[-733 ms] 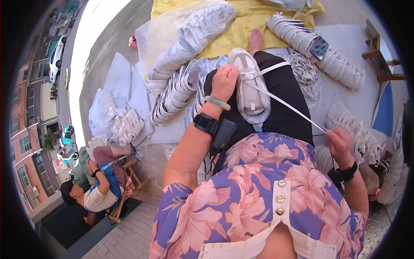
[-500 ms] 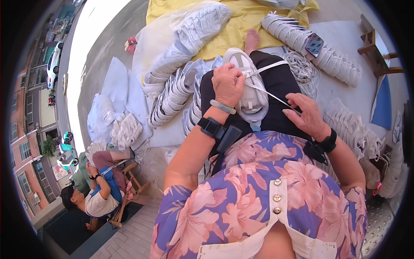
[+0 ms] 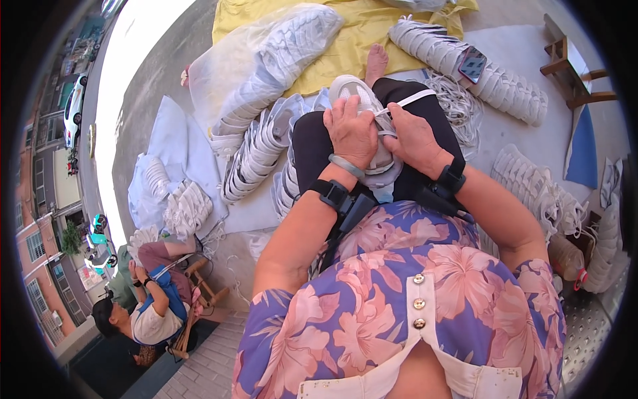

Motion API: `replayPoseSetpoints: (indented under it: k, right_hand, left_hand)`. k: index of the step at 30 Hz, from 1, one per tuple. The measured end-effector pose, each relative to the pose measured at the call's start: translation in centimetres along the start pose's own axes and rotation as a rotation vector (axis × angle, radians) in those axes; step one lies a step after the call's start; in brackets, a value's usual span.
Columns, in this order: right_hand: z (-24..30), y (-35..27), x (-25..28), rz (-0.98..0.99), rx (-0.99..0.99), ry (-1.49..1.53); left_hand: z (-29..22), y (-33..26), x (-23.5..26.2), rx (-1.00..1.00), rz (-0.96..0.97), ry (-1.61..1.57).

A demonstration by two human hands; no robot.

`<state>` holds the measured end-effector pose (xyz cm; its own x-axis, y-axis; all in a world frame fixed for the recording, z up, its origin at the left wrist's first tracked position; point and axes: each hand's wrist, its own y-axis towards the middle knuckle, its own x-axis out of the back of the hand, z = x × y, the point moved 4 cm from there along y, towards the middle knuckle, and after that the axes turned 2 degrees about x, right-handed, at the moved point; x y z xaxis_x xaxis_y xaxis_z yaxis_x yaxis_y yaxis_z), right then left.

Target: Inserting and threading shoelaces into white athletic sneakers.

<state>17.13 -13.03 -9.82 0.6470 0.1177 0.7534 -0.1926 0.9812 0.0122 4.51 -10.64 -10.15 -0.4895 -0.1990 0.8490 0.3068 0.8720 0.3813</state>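
A white and grey sneaker (image 3: pixel 349 85) rests between my thighs, its mesh toe pointing away from me. My left hand (image 3: pixel 352 133) is closed over the left side of the sneaker at the lacing, its thumb partly hidden. Against the right side, my right hand (image 3: pixel 417 136) pinches a white flat shoelace (image 3: pixel 381 113) at the eyelets. One loose length of white lace (image 3: pixel 419 97) runs out over my right thigh. The heel shows below my hands, while the middle of the sneaker is mostly covered by them.
A pile of white laces (image 3: pixel 455 110) lies right of my knee. Nested stacks of shoe uppers surround me, one (image 3: pixel 512 93) with a phone (image 3: pixel 472 64) on top. A yellow sheet (image 3: pixel 372 30) lies ahead. At left a seated person (image 3: pixel 156 302) works; a wooden stool (image 3: pixel 568 66) stands right.
My right hand has moved left and forward from above my right thigh to the sneaker's lacing. The lace it held stretched out is now gathered in close. My left hand stays on the sneaker.
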Motion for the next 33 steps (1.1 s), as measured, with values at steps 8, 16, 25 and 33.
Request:
replayPoseSetpoints:
  k: [8, 16, 25, 33]
  right_hand:
    - [-0.6, -0.1, -0.1, -0.038, 0.116, 0.024]
    - [-2.9, 1.3, -0.2, 0.079, 0.047, 0.234]
    - [-2.8, 0.4, 0.3, 0.014, -0.040, 0.323]
    - [-2.9, -0.8, 0.4, 0.048, -0.045, 0.211]
  left_hand:
    - [-0.7, -0.6, -0.2, -0.078, 0.064, 0.101]
    - [-1.3, -0.2, -1.0, -0.027, 0.096, 0.073]
    - [-2.0, 1.2, -1.1, 0.017, 0.178, 0.065]
    - [13.3, -11.0, 11.5, 0.312, 0.448, 0.525]
